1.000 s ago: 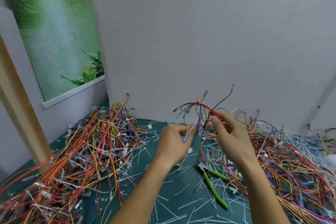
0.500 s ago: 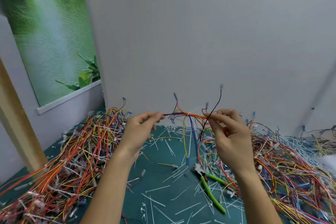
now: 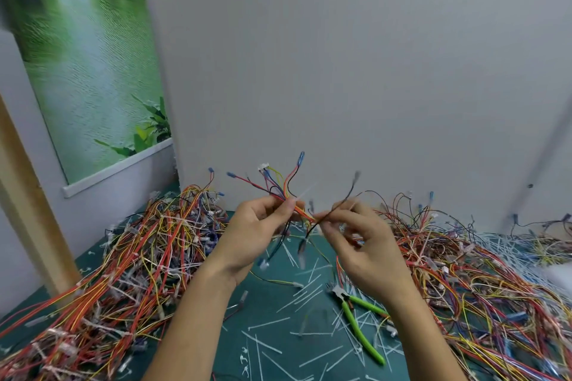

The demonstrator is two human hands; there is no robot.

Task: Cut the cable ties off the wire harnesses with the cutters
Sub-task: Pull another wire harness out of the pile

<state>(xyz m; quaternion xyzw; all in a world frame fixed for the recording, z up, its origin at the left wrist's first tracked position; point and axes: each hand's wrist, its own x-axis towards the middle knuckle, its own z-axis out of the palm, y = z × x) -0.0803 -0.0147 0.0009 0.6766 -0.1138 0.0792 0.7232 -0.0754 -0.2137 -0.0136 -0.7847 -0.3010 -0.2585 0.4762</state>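
While harness [image 3: 280, 192] was held up: clamped by left hand [image 3: 257, 235] and right hand [image 3: 362, 247] fingers [image 3: 335, 219], seemingly to expose tie [image 3: 307, 190].
Cutters [image 3: 359, 326]: laid unheld on surface [image 3: 272, 306].

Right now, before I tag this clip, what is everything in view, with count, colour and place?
wire harness: one, red, orange, yellow, blue and black wires, raised between both hands
left harness pile: one, multicoloured, on the mat's left
right harness pile: one, multicoloured, on the mat's right
cable ties: many, white, strewn on the mat
cutters: one, green handles, lying on the mat below the right hand
mat: one, dark green
wall panel: one, grey, behind
poster: one, green, upper left
wooden post: one, tan, far left
left hand: grips the harness
right hand: pinches its wires
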